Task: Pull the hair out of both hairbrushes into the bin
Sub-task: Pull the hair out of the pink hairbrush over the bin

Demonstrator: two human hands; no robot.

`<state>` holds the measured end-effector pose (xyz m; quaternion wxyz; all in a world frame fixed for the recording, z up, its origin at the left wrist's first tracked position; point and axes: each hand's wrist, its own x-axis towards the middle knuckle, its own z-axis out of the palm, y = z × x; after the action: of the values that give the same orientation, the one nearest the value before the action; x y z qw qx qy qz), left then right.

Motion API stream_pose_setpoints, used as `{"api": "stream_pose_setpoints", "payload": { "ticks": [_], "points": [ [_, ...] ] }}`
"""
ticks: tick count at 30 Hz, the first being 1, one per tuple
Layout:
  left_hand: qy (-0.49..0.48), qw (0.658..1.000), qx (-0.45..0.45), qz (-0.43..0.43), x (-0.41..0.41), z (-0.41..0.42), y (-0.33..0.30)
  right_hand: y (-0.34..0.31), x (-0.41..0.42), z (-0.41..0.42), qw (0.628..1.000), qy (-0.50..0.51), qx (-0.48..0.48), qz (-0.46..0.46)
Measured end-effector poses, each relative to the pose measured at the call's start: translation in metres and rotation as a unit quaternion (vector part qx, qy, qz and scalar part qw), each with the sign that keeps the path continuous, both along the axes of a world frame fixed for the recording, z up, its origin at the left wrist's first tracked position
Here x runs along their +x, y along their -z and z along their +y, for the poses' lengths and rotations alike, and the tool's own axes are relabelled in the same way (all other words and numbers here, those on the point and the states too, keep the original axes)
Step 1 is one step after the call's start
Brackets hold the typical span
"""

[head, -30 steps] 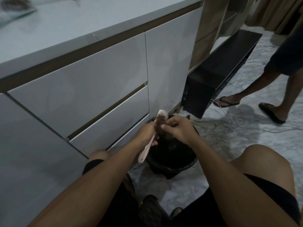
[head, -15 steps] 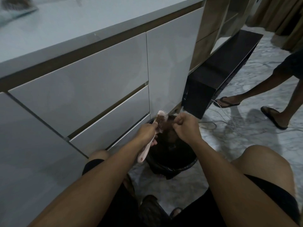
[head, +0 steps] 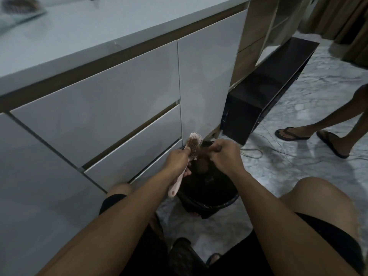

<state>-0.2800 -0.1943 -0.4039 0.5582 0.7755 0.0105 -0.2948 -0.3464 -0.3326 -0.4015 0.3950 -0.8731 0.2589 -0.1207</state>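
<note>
Left hand: the left hand was wrapped tight round the neck of the pink hairbrush, fingers closed on it, holding it up over the bin.
Hairbrush: head tilted up and away, bristles turned toward the right hand, brown hair matted in among them; the handle end poked out below the left wrist.
Right hand: the right hand was curled nearly into a fist just beside the brush head, fingertips pinched together on a dark tuft of hair that ran from the bristles down toward the bin.
Bin: the black bin stood on the marble floor right below both hands, tucked against the foot of the white drawers.
Second brush: a blurred hairbrush full of hair lay up on the countertop, far corner, well apart from the action.
Bystander: someone's legs in flip-flops were at the right edge, near loose cables on the floor.
</note>
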Motion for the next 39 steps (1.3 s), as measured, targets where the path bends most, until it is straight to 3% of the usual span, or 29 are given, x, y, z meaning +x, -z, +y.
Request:
{"api": "stream_pose_setpoints", "payload": {
  "ticks": [5, 11, 19, 22, 24, 28, 32, 34, 39],
  "points": [
    [0.006, 1.0, 0.015, -0.011, -0.003, -0.004, 0.001, 0.002, -0.001, -0.002, 0.999, 0.026, -0.005, 0.019],
    [0.012, 1.0, 0.005, -0.011, -0.005, -0.007, 0.002, 0.001, -0.004, 0.003, 0.992, -0.09, 0.086, -0.009],
    [0.017, 0.999, 0.023, -0.034, -0.002, -0.003, 0.001, -0.002, -0.005, -0.001, 0.997, -0.02, -0.069, 0.027],
    [0.017, 0.998, 0.028, -0.049, 0.001, 0.001, 0.002, -0.002, -0.005, -0.003, 0.996, -0.013, -0.075, 0.035],
    [0.021, 0.998, 0.027, -0.054, 0.0, 0.001, 0.002, -0.002, -0.003, -0.001, 0.998, -0.025, -0.036, 0.04],
    [0.038, 0.997, 0.012, -0.067, -0.003, -0.003, -0.003, 0.003, -0.002, 0.007, 0.984, -0.047, 0.171, 0.018],
    [0.058, 0.995, -0.002, -0.082, -0.005, -0.004, -0.003, 0.004, -0.003, 0.01, 0.965, -0.06, 0.257, 0.006],
    [0.067, 0.993, 0.002, -0.095, -0.004, -0.004, -0.002, 0.005, -0.003, 0.009, 0.97, -0.049, 0.24, -0.006],
    [0.074, 0.989, 0.032, -0.122, 0.0, 0.001, 0.0, 0.005, -0.001, 0.007, 0.995, -0.015, 0.094, -0.003]
  ]
}}
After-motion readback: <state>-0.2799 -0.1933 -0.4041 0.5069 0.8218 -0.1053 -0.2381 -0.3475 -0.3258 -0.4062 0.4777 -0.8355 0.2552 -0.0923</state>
